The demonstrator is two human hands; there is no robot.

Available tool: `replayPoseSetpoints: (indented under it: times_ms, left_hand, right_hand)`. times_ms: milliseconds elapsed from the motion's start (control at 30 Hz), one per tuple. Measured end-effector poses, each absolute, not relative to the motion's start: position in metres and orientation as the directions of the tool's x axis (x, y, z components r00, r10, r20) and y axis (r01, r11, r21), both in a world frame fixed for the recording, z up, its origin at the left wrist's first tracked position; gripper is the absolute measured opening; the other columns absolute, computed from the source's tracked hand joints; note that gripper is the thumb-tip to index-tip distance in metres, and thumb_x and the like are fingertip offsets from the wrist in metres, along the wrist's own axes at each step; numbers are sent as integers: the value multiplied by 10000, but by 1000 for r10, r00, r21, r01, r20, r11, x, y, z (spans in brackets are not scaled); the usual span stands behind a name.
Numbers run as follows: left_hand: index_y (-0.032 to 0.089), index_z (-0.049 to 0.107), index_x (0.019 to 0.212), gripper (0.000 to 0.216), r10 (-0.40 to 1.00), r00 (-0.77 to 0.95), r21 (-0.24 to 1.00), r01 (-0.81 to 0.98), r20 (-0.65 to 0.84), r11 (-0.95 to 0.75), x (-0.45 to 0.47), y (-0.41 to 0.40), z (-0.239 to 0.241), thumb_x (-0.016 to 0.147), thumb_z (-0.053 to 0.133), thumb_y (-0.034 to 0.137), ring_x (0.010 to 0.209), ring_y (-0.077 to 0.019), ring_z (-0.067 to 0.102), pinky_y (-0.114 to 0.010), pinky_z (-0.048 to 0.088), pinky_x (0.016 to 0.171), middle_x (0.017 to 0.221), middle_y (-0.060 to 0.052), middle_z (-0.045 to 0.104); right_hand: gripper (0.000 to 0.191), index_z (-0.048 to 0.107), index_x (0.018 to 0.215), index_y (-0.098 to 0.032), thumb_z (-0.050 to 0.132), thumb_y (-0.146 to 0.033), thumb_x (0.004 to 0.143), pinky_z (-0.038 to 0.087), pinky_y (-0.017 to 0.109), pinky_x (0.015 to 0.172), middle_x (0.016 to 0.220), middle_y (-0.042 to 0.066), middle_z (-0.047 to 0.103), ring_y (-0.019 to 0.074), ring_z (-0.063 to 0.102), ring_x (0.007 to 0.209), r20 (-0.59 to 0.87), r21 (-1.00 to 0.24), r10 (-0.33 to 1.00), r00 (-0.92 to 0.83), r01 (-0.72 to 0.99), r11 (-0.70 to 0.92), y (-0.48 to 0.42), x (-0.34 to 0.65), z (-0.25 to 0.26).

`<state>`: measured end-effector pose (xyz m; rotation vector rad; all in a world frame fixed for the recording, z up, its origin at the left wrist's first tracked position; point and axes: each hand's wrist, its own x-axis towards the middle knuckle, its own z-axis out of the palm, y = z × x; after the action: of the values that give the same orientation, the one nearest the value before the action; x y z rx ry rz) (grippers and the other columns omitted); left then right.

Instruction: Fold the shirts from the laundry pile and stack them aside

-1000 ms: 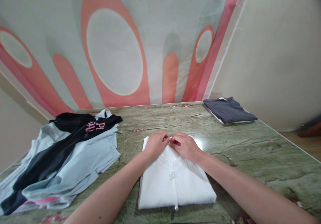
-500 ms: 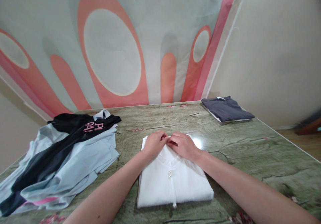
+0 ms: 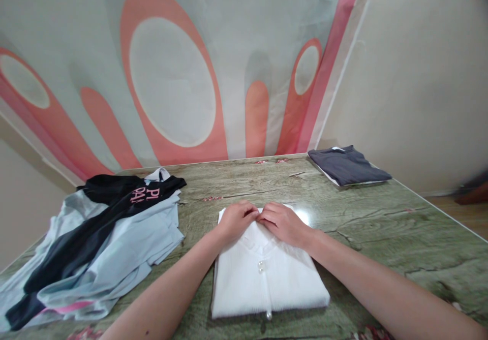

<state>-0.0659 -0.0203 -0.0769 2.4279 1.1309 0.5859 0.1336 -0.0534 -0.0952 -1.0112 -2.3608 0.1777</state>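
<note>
A white blouse [image 3: 270,286] lies folded into a rectangle in front of me, its neckline toward the far side and pearl-like buttons down its middle. At the far edge by the collar, my left hand [image 3: 239,219] rests with its fingers curled and pinched on the cloth. Close beside it, my right hand [image 3: 282,222] pinches the collar in the same way. The fingertips of the two hands nearly meet. Both palms hide part of the blouse's far edge.
Loose clothes [image 3: 125,248], grey, black and pale blue, lie spread in a pile at the left. A folded dark grey garment [image 3: 348,166] sits near the far right corner of the wood-patterned table [image 3: 396,238]. Behind the table stands a wall with a coral pattern [image 3: 224,50].
The whole view has shifted slightly, so everything appears a little to the right and lower. Both hands stay at the blouse's collar, with hardly any movement of the fingers.
</note>
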Motion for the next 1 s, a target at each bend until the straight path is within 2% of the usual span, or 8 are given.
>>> replayPoseSetpoints:
  times_ms: [167,267,367,433,600,733,900,1000]
  left_hand:
    - [192,690,883,201,752,611,458,610,249,-647,-66,-23,-81,934,505,250,834,-159,598,-238,420,742,845,-23,659]
    - [203,704,929,185,734,630,483,576,251,-660,-67,-24,-79,928,524,243,848,-162,601,-234,426,743,851,-24,660]
    - [230,721,957,187,718,646,498,548,258,-672,-69,-26,-78,921,539,250,843,-165,605,-235,428,736,848,-24,659]
    - [243,734,962,196,699,662,492,530,269,-691,-72,-25,-77,915,544,249,842,-165,608,-238,429,743,853,-26,658]
    - [268,745,1026,238,640,729,476,485,243,-733,-81,-22,-73,887,557,225,831,-161,612,-242,434,758,875,-34,649]
    - [270,753,1005,241,639,736,485,485,222,-728,-83,-22,-68,870,560,218,833,-159,611,-242,432,767,896,-34,651]
    - [205,747,850,212,783,588,517,615,204,-596,-70,-25,-71,878,551,277,769,-158,608,-227,420,689,792,-30,665]
    - [201,715,784,127,844,493,469,707,209,-529,-61,-26,-75,824,610,262,731,-153,592,-224,389,635,759,-13,661]
  right_hand:
    - [176,662,973,-208,491,-240,954,430,314,778,872,52,636,183,563,868,447,-335,700,-556,622,708,-53,135,-96]
    - [163,646,940,-202,486,-231,953,438,300,784,867,43,644,171,575,864,452,-449,734,-507,581,679,-51,139,-96]
    - [157,630,951,-205,474,-197,944,450,280,772,887,30,662,153,596,850,453,-590,803,-387,545,596,-48,144,-97]
    - [176,639,962,-205,471,-166,930,454,274,769,904,31,669,149,605,849,458,-629,822,-340,529,569,-46,147,-98]
    - [262,708,921,-218,489,-80,881,453,283,780,857,40,665,161,603,852,493,-526,728,-476,504,686,-44,151,-101]
    - [300,728,935,-235,510,-52,842,448,281,789,876,38,664,161,600,860,495,-449,679,-542,510,734,-47,151,-99]
    - [139,710,798,-217,587,-171,844,437,267,749,780,22,655,155,597,798,450,-454,795,-408,661,597,-47,140,-98]
    - [112,677,744,-206,625,-229,841,428,259,716,756,17,646,152,594,778,418,-463,849,-323,728,505,-46,133,-100]
